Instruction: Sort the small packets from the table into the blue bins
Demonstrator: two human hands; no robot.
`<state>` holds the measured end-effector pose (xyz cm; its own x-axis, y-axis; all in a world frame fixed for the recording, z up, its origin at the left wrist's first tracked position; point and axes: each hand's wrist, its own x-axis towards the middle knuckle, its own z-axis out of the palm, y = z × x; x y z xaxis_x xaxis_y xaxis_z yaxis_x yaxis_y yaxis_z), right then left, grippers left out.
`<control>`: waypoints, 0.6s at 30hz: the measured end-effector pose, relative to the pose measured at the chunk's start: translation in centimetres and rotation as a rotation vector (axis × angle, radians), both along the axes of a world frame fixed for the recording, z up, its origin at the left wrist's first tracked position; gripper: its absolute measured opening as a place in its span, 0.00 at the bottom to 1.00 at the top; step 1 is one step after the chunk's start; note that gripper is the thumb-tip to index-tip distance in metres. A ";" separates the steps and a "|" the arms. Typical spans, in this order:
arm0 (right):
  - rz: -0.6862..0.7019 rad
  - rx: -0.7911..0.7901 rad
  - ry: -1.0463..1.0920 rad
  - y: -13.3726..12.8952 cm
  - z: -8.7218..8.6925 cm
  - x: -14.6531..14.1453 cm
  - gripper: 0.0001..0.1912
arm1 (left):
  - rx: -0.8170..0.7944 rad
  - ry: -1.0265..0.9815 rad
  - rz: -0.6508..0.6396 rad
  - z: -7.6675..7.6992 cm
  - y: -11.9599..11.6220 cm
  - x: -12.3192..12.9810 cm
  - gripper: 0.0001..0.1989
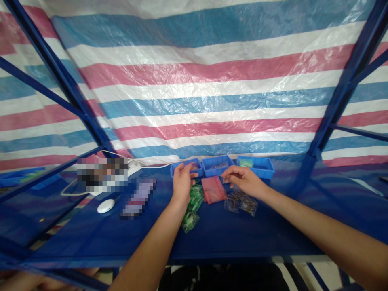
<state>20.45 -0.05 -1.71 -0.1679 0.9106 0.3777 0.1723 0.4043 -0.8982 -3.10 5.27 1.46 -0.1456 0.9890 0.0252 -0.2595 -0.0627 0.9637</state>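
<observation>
Bare forearms reach in from the lower edge, nearest the lens, over a blue tabletop; from my remote seat I follow them outward. The right hand has thumb and forefinger drawn close together, with what may be a small brownish piece at the tips (too tiny on my feed to swear to), so I cannot tell whether they have closed on it. The left hand curls loosely over the left blue tray, and I cannot tell whether it has hold of anything.

Between the two, flat on the table, I see the red bag. From the right fingertips it lies leftward and toward the body, its far right corner just beside them; I judge the right hand a shade nearer to it than the left. The bag's long axis runs away from the person, its far end leaning a little left, roughly at the middle blue tray. To its right I have clear packets of brownish parts; to its left, green packets trail toward the near edge.
</observation>
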 end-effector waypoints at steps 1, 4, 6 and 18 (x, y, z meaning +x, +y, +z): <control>0.000 -0.002 -0.002 0.0 0.0 0.0 0.10 | 0.007 -0.051 0.015 0.1 0.0 -0.1 0.26; 0.000 -0.002 -0.005 0.0 0.0 0.0 0.10 | 0.040 -0.170 0.053 0.3 0.2 -0.5 0.23; 0.001 -0.005 -0.008 -0.1 0.1 0.0 0.10 | 0.067 -0.171 0.068 0.4 0.3 -0.8 0.21; 0.025 -0.013 -0.004 0.1 -0.3 0.1 0.11 | 0.571 1.511 0.086 0.9 0.7 -4.4 0.16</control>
